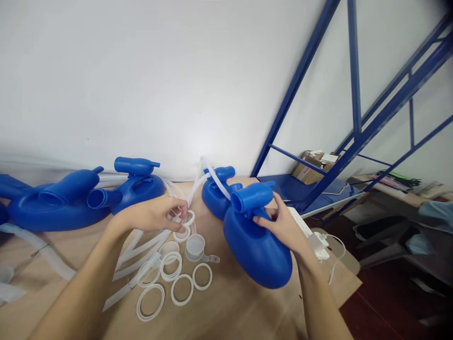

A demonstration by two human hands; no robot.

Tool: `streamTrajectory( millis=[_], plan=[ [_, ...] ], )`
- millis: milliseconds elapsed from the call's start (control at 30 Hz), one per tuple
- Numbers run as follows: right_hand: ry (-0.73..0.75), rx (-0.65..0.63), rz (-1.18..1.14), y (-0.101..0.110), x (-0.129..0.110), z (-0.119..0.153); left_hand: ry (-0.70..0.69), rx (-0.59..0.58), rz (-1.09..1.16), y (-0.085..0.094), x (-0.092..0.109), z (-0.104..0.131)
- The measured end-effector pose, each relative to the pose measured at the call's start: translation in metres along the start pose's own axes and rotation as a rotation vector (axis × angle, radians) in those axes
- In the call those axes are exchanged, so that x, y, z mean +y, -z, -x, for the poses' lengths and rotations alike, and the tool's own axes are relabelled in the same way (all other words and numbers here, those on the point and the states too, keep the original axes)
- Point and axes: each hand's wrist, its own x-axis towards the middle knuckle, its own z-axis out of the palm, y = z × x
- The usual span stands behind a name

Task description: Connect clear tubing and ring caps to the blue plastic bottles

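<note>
My right hand (281, 222) grips a blue plastic urinal bottle (258, 255) by its neck and handle. The bottle is tilted, its round mouth facing left. My left hand (159, 215) hovers over white plastic rings (182, 233), thumb and forefinger apart around them; whether it touches one is hard to tell. Beside those rings lies a translucent cap with a tab (195, 248). Several more white rings (182, 289) lie loose in front, some overlapping. Clear tubes (141, 252) run under and beside my left forearm.
More blue bottles stand along the wall, at left (60, 208), centre-left (141, 189) and just behind the held one (215, 198). A white power strip (320, 248) with a plugged-in adapter lies at the table's right edge. Beyond it is a blue metal rack (297, 89) with a cardboard box (309, 170).
</note>
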Motion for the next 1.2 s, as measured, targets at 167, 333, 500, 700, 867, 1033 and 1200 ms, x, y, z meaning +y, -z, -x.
streamTrajectory(
  millis=[167, 333, 500, 700, 867, 1033, 1200],
  plan=[
    [-0.099, -0.044, 0.012, -0.017, 0.017, 0.021, -0.072, -0.077, 0.236, -0.003, 0.027, 0.002],
    [-0.141, -0.105, 0.053, -0.004, 0.007, 0.046, -0.096, -0.099, 0.149, -0.012, 0.02, -0.007],
    [-0.203, -0.282, 0.022, 0.016, 0.006, 0.069, -0.034, -0.133, 0.135, -0.013, 0.004, -0.004],
    [-0.148, -0.345, -0.092, -0.016, 0.029, 0.026, -0.142, -0.097, 0.115, -0.013, 0.002, -0.006],
    [0.0, -0.294, -0.153, -0.063, 0.047, -0.022, -0.158, 0.054, 0.177, -0.018, -0.007, -0.017],
    [0.044, -0.204, -0.119, -0.1, 0.049, -0.039, -0.157, 0.302, 0.3, -0.027, -0.017, -0.034],
    [0.063, -0.027, 0.091, -0.114, 0.045, -0.046, -0.176, 0.436, 0.36, -0.039, -0.013, -0.049]
  ],
)
